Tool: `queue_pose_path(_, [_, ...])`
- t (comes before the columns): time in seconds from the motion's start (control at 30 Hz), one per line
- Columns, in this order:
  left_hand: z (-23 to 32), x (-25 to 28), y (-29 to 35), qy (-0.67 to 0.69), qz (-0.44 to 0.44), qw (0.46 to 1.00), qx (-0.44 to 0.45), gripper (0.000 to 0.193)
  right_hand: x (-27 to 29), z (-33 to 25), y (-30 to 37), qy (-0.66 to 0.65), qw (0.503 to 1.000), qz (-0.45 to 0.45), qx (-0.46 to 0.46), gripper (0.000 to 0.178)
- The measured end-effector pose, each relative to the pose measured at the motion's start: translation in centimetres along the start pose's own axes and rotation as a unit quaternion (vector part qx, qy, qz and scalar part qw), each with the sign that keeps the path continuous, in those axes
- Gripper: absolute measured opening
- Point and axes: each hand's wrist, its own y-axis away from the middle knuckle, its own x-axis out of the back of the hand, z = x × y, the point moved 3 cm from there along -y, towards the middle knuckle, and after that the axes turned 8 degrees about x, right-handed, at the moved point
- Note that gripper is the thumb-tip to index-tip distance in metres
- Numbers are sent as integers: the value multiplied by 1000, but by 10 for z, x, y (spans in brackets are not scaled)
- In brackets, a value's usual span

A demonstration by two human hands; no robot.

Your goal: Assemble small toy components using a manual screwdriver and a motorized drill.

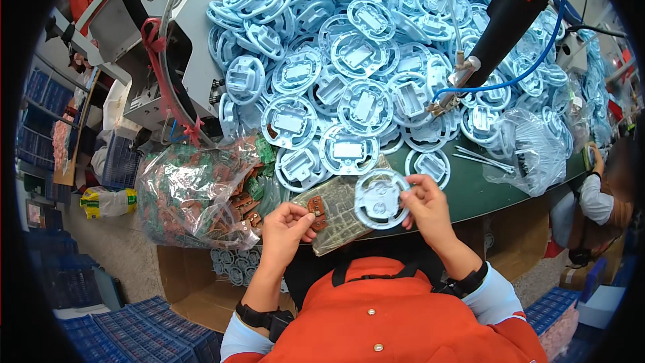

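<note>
Between the fingers of my left hand (283,230) is a small brown circuit board (317,214). My right hand (428,210) grips the right rim of a light blue round plastic housing (379,199), which is tilted up above a flat, tape-wrapped block (339,212) at the table's near edge. The board and the housing are apart, the board to the left. Behind my hands rises a large heap of similar light blue housings (349,150). A clear plastic bag (195,185) of green and brown circuit boards lies left of my left hand.
A black power screwdriver (514,17) with a blue hose hangs over the heap at the right. White sticks (485,160) and a crumpled clear bag (527,154) lie on the green table (470,191). A grey machine (191,47) stands at left. Another person's hand (594,160) is at far right.
</note>
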Motion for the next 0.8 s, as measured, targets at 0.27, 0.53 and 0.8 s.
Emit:
queue_pose_path(0.27, [1, 3, 8, 19, 16, 1000, 10, 9, -28, -54, -44, -196, 954, 95, 206, 42])
queue_pose_path(0.53, [1, -6, 13, -353, 82, 888, -284, 22, -102, -24, -42, 429, 788, -144, 417, 41])
queue_pose_path(0.8, [6, -3, 17, -362, 68, 885, -284, 18, -157, -32, -90, 633, 534, -215, 518, 51])
